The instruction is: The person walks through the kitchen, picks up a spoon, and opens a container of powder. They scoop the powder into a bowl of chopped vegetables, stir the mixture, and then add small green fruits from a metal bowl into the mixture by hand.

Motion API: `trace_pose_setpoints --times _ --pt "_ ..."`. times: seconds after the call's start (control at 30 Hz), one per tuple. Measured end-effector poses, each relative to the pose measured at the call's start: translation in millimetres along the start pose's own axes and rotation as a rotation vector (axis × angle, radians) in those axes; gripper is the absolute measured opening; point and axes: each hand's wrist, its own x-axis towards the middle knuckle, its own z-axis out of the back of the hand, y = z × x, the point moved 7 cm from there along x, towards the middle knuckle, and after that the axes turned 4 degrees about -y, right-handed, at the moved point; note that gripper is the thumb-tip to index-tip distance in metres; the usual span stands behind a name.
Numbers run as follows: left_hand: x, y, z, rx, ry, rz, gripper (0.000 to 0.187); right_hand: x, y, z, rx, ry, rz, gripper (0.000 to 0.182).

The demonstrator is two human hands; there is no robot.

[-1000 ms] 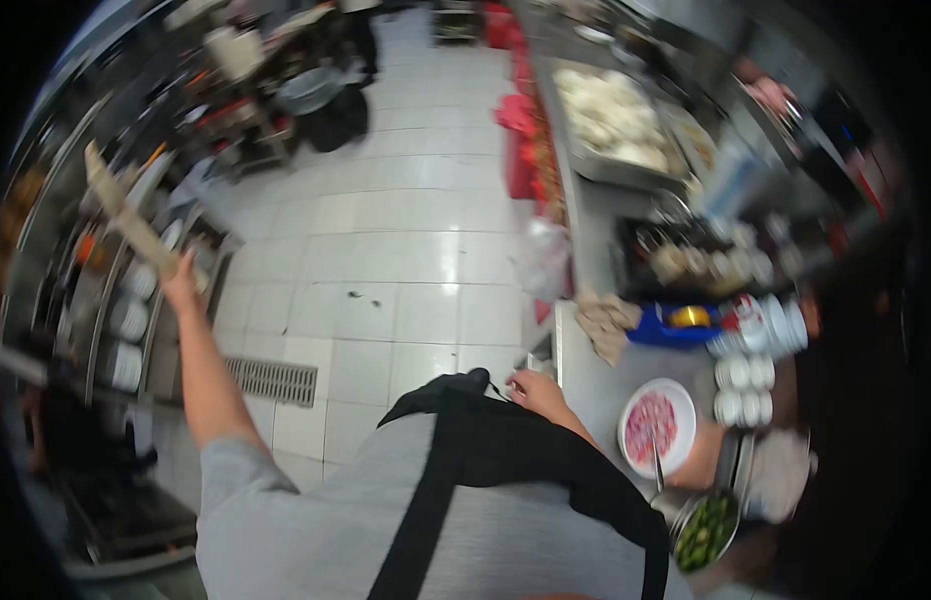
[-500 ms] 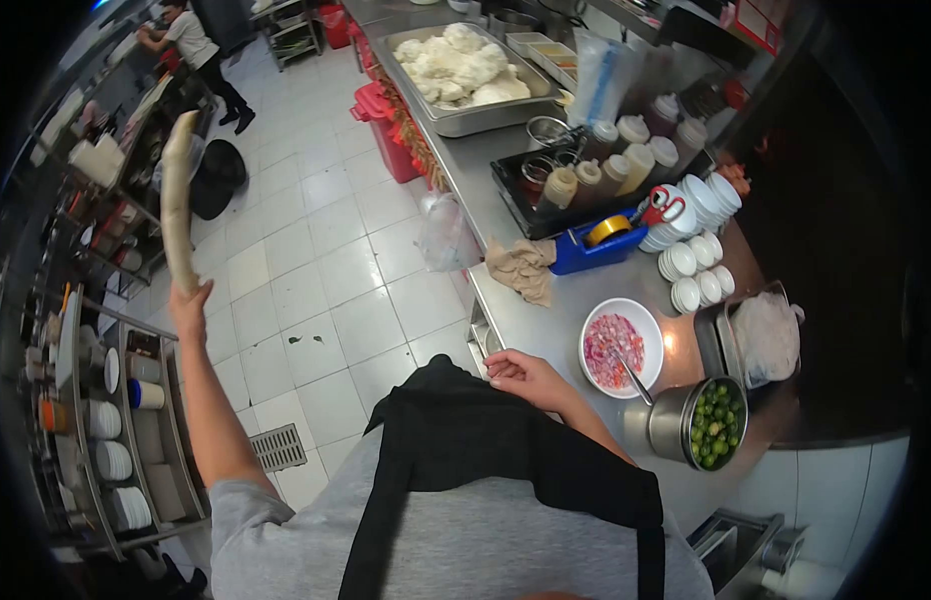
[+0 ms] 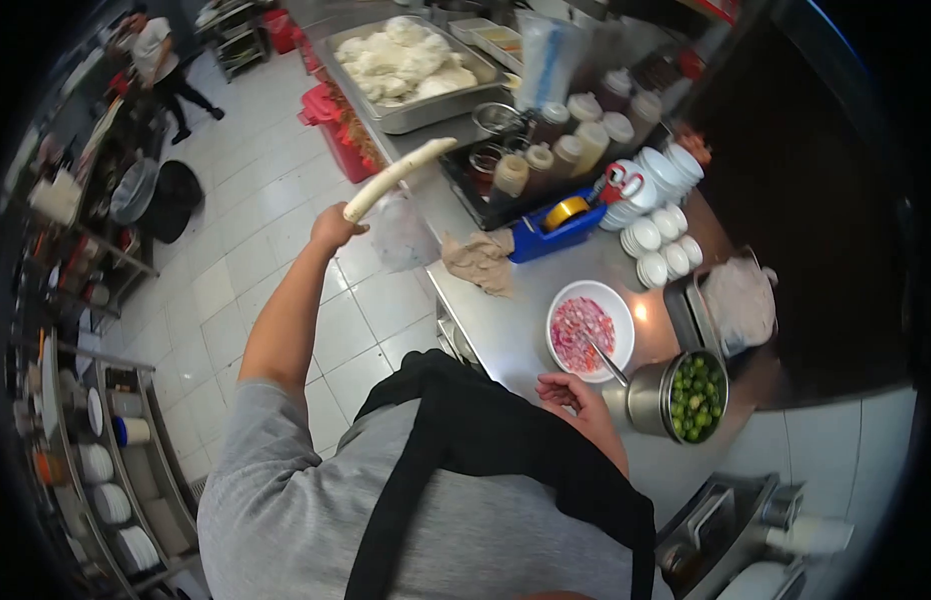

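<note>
My left hand [image 3: 336,228] is closed around the lower end of a long, pale, slightly curved root-like piece [image 3: 398,180]. It points up and to the right, its far tip overlapping the black tray of bottles in this view. Close to my apron at the counter's front edge, my right hand [image 3: 574,396] is open with loosely bent fingers and nothing in it. Just beyond that hand stands a white bowl [image 3: 559,362] of chopped pink and white pieces with a spoon [image 3: 610,361] in it. Beside the bowl is a metal pot [image 3: 648,398] of small green fruits.
Along the steel counter [image 3: 506,335] are a crumpled cloth [image 3: 479,262], a blue tape dispenser [image 3: 556,236], squeeze bottles [image 3: 569,157], stacked white cups [image 3: 658,245] and a pan of white dough-like mass [image 3: 406,60]. Another person [image 3: 158,62] stands far left. Shelves [image 3: 116,455] hold dishes.
My left hand has swung right toward the counter, carrying the pale piece. My right hand has moved right, toward the bowl and pot. The view has turned, and the other person stands more upright.
</note>
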Motion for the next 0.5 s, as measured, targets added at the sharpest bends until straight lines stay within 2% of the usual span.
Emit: trace_pose_setpoints --times 0.07,0.13,0.2,0.27,0.37,0.43,0.47,0.5 --pt "21.0 -19.6 -17.4 0.038 0.017 -0.010 0.041 -15.0 5.4 9.2 -0.050 -0.026 0.016 0.035" --pt "44.4 -29.1 -39.2 -0.073 0.095 0.123 0.041 -24.8 14.3 22.3 -0.113 -0.036 0.002 0.035" --pt "67.1 -42.0 -61.5 -0.337 0.056 -0.058 0.047 -36.0 26.5 31.7 -0.220 -0.024 -0.004 0.034" --pt "103.5 -43.4 -87.4 -0.380 0.091 -0.239 0.050 -46.0 33.2 43.2 -0.321 -0.058 0.001 0.033" --pt "115.9 -56.7 -96.7 -0.291 0.040 -0.168 0.057 -61.0 37.7 57.8 -0.421 -0.141 -0.024 0.031" --pt "118.5 -67.3 -102.1 -0.234 0.066 -0.155 0.059 -67.4 36.1 65.1 -0.315 -0.169 -0.067 0.032" --pt "147.2 -48.3 -117.9 -0.130 0.011 -0.248 0.061 -70.6 34.4 67.6 -0.260 -0.180 -0.089 0.032" --pt "145.5 -51.9 -123.2 -0.095 0.019 -0.271 0.062 -73.3 34.7 72.1 -0.258 -0.210 -0.072 0.031"
